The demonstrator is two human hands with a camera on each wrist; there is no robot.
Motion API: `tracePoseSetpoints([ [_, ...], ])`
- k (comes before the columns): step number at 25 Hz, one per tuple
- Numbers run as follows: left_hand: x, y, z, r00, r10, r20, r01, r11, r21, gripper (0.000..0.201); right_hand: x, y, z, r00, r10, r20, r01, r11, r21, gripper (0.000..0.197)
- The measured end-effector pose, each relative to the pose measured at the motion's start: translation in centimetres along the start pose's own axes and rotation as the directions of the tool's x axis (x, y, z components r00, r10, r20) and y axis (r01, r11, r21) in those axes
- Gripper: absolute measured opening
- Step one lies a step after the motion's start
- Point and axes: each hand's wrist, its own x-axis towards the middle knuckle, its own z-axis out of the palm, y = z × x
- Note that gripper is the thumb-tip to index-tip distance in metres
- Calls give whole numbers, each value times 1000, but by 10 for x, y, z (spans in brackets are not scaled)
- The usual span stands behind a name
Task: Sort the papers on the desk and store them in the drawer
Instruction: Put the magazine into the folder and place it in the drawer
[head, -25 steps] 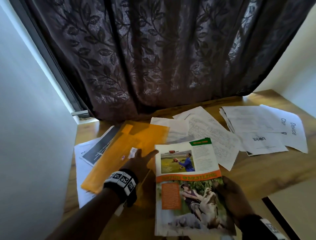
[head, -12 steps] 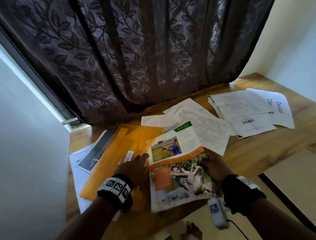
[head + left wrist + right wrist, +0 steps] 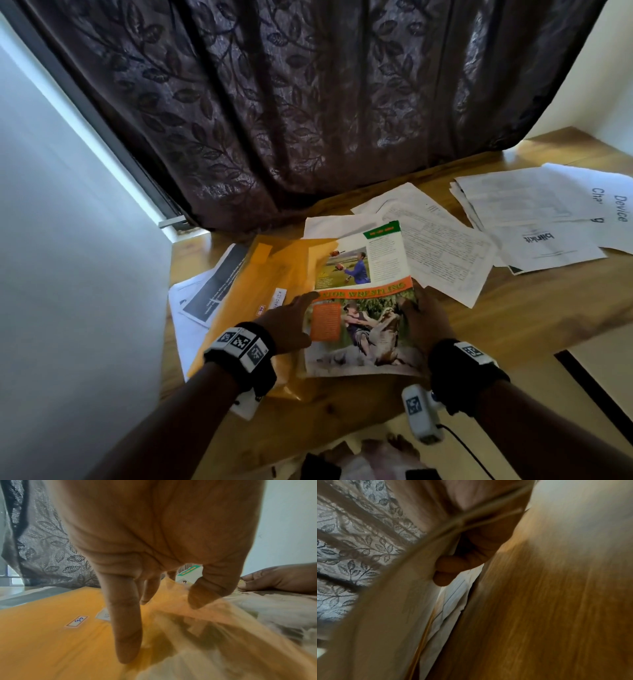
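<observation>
A colour magazine [image 3: 363, 308] with wrestling photos lies on the wooden desk [image 3: 513, 308], overlapping an orange envelope [image 3: 260, 284]. My right hand [image 3: 416, 308] grips the magazine's right edge, thumb on top. In the right wrist view its fingers [image 3: 448, 563] curl under the pages. My left hand [image 3: 299, 306] lies flat at the magazine's left edge, thumb across the page. In the left wrist view its straight fingers [image 3: 125, 628] touch the orange envelope [image 3: 51, 635]. Loose white papers [image 3: 442, 246] lie behind the magazine. No drawer is in view.
More white sheets [image 3: 548, 222], one printed "Device", are spread at the desk's right. A dark-banded paper [image 3: 215, 284] pokes out left of the envelope. A dark leaf-patterned curtain [image 3: 291, 120] hangs behind the desk. A white wall [image 3: 68, 274] borders the left side.
My right hand has carried the magazine forward from the desk's front edge onto the desk, over the envelope. My left thumb now lies on the magazine's left edge.
</observation>
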Motion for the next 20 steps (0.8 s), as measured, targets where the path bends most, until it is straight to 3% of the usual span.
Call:
tracePoseSetpoints([
  [3, 2, 6, -1, 1000, -19, -8, 19, 997, 69, 88, -4, -5, 15, 987, 56, 147, -69, 994, 88, 24],
  [7, 7, 13, 8, 997, -78, 19, 72, 977, 203, 82, 0, -2, 10, 928, 69, 366, -138, 976, 167, 18],
  [12, 12, 22, 24, 992, -118, -42, 124, 911, 393, 74, 12, 13, -8, 913, 65, 403, -85, 996, 32, 18],
  [16, 13, 30, 20, 983, -138, -123, 171, 930, 324, 57, 14, 3, 2, 920, 77, 385, -126, 987, 104, 14],
  [20, 6, 54, 15, 988, -84, -129, 125, 928, 352, 64, 17, -16, 22, 908, 10, 419, -103, 975, 199, 15],
])
